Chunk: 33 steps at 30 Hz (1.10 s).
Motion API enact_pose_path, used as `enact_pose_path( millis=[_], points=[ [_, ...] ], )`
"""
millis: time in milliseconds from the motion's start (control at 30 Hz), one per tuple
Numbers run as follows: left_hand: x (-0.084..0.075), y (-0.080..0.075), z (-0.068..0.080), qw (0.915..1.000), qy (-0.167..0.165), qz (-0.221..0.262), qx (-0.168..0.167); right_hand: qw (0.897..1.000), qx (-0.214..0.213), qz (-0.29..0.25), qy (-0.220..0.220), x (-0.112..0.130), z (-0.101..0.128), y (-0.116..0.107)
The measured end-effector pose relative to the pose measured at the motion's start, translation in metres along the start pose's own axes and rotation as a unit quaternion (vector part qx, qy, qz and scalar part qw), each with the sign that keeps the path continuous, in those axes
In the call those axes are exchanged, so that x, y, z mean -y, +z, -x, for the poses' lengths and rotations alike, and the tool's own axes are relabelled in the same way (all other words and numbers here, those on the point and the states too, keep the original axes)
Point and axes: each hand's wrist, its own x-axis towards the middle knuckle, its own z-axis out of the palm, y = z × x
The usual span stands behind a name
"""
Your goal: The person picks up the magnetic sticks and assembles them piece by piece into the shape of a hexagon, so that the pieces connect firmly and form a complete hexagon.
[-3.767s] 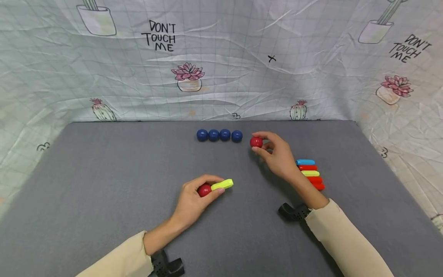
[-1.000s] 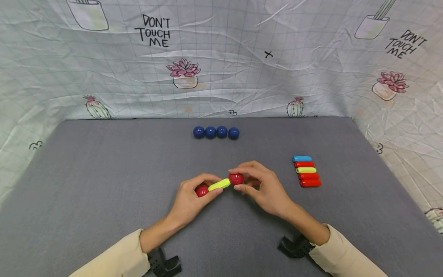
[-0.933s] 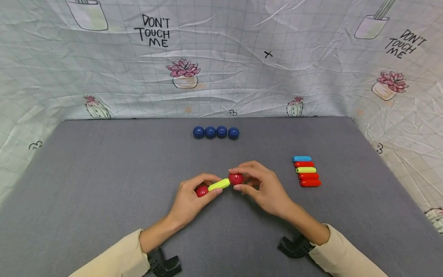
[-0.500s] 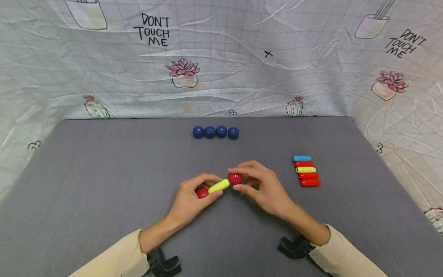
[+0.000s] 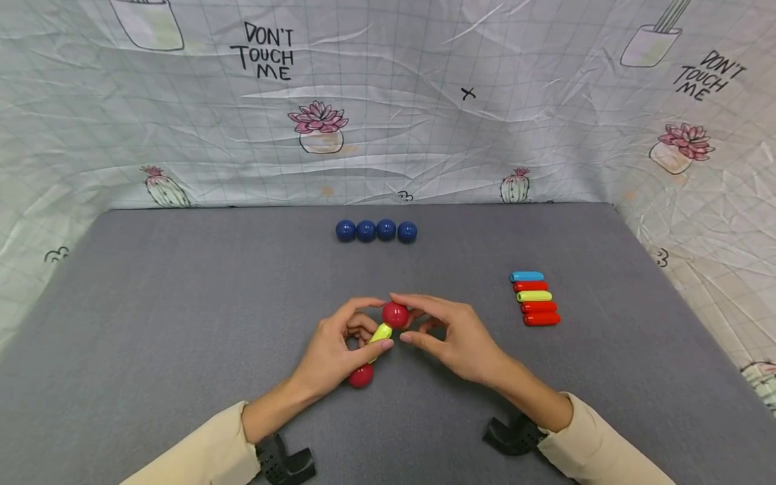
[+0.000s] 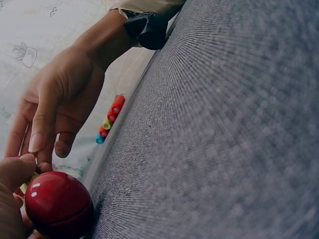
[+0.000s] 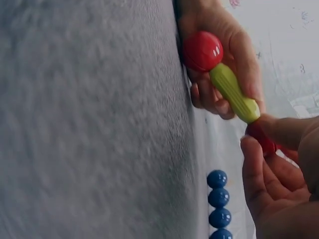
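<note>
A yellow-green ribbed rod (image 5: 380,335) joins two red balls end to end. My left hand (image 5: 332,350) pinches the rod between thumb and fingers. The nearer red ball (image 5: 361,376) sticks out below that thumb, large in the left wrist view. At the rod's far end is the other red ball (image 5: 395,314). My right hand (image 5: 463,340) has its fingers curled round this far ball, index fingertip on top; in the right wrist view the fingers partly cover the ball (image 7: 261,139). The piece stands tilted, its far end pointing up and right.
A row of several blue balls (image 5: 366,231) lies at the back of the grey table (image 5: 212,303). To the right, several short rods (image 5: 538,307) in blue, red and yellow lie stacked side by side. A printed cloth (image 5: 400,60) hangs behind the table.
The right hand brought a red ball from beside the blue row to the rod's free end. Since then the joined piece has turned steeper, its near ball swinging out below the left thumb.
</note>
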Motion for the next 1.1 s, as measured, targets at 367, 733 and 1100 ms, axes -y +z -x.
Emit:
enact_pose_path(
  millis=[367,733,1100],
  points=[
    [0.032,0.003,0.003,0.9949,0.003,0.090,-0.046,0.995,-0.018,0.093,0.034,-0.018,-0.002,-0.063],
    [0.035,0.003,0.002,0.9885,-0.017,0.144,-0.042,0.974,-0.036,0.192,0.113,-0.064,0.020,-0.142],
    [0.034,0.002,0.003,0.9779,-0.047,0.202,-0.024,0.948,-0.012,0.195,0.250,-0.092,0.042,-0.172]
  ],
)
